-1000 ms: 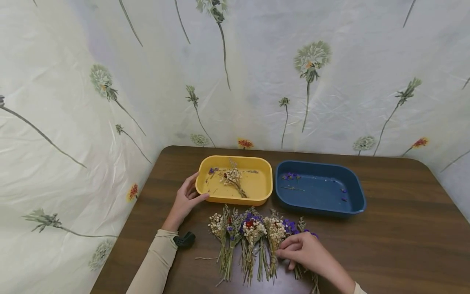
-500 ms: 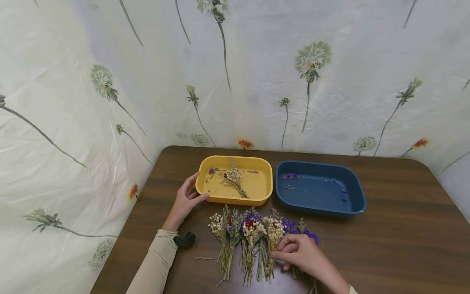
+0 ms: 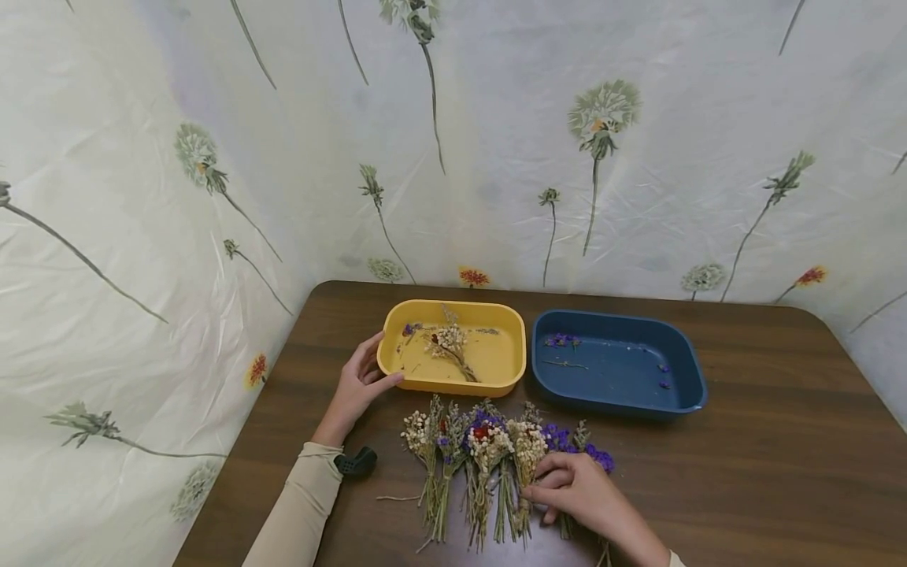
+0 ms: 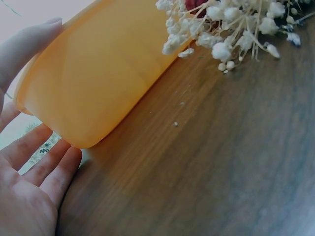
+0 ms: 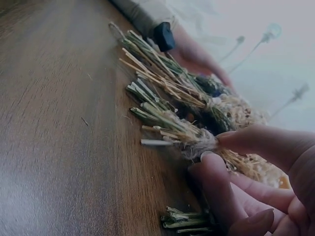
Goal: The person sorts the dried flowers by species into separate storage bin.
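Note:
My left hand holds the front left corner of a yellow tray, its thumb along the front rim and its fingers at the left end. A small dried-flower bunch lies in that tray. My right hand pinches another dried-flower bunch with cream blossoms, in the row in front of the trays. In the right wrist view, thumb and forefinger meet at the twine tie round its stems. To its left lie several more bunches; purple flowers show beyond the right hand.
A blue tray with loose purple petals and a thin stem stands right of the yellow one. A loose stem lies on the brown table. A flower-patterned sheet hangs behind and to the left.
The right hand has shifted slightly left along the row and grips the cream bunch, whose stems moved slightly. More purple flowers show beside it. The left hand and trays have stayed put.

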A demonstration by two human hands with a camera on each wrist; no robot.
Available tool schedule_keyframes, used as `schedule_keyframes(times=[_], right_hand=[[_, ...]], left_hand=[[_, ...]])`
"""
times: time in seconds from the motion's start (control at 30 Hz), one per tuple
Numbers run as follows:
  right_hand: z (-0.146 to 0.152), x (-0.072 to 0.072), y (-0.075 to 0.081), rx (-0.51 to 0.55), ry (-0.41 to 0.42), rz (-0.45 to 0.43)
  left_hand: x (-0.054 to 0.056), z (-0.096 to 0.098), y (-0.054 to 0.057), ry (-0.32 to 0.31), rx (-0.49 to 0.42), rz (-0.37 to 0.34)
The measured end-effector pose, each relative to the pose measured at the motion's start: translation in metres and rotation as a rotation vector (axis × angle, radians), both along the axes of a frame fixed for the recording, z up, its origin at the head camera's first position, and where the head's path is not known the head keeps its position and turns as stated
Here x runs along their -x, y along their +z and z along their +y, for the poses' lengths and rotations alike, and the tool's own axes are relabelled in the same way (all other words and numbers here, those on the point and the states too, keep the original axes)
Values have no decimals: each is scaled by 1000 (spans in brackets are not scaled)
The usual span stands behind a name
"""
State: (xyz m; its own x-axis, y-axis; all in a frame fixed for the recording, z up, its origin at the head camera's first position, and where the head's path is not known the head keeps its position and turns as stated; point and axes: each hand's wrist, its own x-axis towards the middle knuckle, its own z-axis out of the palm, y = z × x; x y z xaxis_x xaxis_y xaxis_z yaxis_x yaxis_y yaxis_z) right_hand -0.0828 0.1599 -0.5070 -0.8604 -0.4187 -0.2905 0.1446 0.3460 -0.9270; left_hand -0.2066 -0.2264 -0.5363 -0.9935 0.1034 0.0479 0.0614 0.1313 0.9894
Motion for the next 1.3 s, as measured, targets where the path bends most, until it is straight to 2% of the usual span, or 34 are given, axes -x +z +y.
schedule_keyframes(times=[0.3, 0.53, 0.6, 0.97, 1.3], right_hand=[[3, 0, -2, 119, -6, -47], [7, -1, -2, 121, -18, -115], [9, -2, -2, 125, -13, -125], [14, -3, -2, 198, 6, -146], [20, -3, 6, 286, 19, -125]], left_hand=[[-13, 5, 26, -13, -16, 13], [-1, -1, 4, -6, -2, -2], [-1, -1, 1, -5, -1, 3], [-3, -1, -1, 5, 17, 34], [-1, -1, -3, -11, -3, 52]])
